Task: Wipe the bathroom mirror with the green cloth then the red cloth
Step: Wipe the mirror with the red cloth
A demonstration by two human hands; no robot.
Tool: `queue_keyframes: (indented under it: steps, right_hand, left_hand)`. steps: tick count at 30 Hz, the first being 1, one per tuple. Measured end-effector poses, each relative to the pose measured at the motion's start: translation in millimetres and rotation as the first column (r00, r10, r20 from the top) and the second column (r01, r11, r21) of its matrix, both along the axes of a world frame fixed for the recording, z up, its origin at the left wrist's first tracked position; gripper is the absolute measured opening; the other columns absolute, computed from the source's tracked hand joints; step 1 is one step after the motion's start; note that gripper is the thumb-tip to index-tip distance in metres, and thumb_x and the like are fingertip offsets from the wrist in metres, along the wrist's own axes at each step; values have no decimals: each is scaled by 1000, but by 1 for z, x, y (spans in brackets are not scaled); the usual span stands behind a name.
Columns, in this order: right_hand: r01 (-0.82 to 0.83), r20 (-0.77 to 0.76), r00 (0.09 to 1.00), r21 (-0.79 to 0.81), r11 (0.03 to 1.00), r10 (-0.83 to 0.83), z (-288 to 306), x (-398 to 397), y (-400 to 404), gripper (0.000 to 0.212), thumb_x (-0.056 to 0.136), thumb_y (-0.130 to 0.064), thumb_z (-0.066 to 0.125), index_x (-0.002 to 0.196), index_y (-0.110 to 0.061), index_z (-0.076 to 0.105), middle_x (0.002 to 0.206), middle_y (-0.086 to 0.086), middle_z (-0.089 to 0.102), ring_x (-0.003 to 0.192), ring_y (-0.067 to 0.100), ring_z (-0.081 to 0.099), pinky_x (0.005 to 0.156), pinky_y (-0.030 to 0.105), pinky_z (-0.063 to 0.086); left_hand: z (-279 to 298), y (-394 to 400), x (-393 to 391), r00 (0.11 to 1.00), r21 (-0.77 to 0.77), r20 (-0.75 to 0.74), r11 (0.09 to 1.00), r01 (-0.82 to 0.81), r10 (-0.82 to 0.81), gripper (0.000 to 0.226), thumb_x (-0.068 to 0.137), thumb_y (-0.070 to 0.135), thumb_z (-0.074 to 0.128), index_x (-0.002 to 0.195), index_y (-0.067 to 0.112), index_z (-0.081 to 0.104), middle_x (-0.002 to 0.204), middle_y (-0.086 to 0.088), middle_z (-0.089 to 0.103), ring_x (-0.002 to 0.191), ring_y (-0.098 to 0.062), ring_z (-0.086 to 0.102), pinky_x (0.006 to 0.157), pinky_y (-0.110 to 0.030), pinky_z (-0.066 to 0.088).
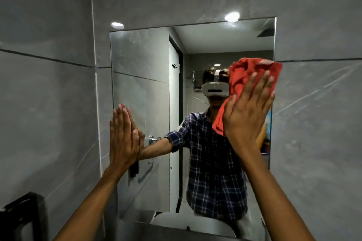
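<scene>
The rectangular bathroom mirror [148, 88] hangs on the grey tiled wall straight ahead. My right hand [246, 111] presses a crumpled red cloth [248, 76] flat against the glass near the mirror's upper right side, fingers spread over the cloth. My left hand [121, 139] rests flat on the mirror's left edge, fingers straight and together, holding nothing. The mirror reflects a person in a checked shirt wearing a headset. No green cloth is in view.
Grey marble-look wall tiles [49, 94] surround the mirror. A black object [19, 217] sits at the lower left corner. A white basin edge [188, 225] shows below the mirror. Ceiling lights glare on the wall above.
</scene>
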State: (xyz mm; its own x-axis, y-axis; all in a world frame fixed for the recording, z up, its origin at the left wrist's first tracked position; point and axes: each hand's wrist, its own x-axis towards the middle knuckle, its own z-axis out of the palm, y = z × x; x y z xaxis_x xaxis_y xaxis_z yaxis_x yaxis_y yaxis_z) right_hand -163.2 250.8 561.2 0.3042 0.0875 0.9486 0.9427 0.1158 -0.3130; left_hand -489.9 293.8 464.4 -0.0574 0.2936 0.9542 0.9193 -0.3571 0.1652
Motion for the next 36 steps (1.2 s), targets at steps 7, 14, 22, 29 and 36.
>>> queue_keyframes:
  steps: [7,14,22,29,36]
  right_hand:
    - [68,-320,947,125,990,-24,107,-66,13,68,108,-40,26,163,0,18,170,28,18,159,42,17,130,57,18]
    - [-183,455,876,4,983,161,97,-150,31,77,102,-34,35,165,-4,5,174,22,0,163,35,-1,132,55,6]
    - [-41,446,895,17,999,30,65,-14,14,75,103,-34,34,165,-5,2,174,20,-2,163,33,1,133,52,5]
    - [41,-175,984,98,994,-23,144,12,0,72,104,-41,17,165,-5,4,173,22,5,162,38,6,132,55,13]
    - [-35,-32,999,148,988,40,140,-103,21,73,102,-34,31,163,2,13,170,30,14,160,43,14,130,57,16]
  left_hand:
    - [1,5,-1,995,87,-101,996,4,5,73,100,28,30,162,-5,10,174,-14,-2,163,-14,-11,133,-32,-8]
    - [1,12,-8,994,70,-112,997,18,-10,74,100,28,30,165,3,5,176,-12,-2,164,-24,-1,134,-37,-4]
    - [4,5,-5,994,58,-103,998,-27,33,73,99,28,30,162,-5,13,175,-16,4,164,-19,-4,133,-35,-4]
    - [3,6,-3,992,54,-117,998,-46,52,75,98,30,30,162,-6,12,174,-23,8,162,-32,6,133,-37,-3]
    - [0,12,-4,990,59,-127,997,-53,60,74,100,31,30,164,-1,10,175,-20,8,163,-32,8,133,-44,3]
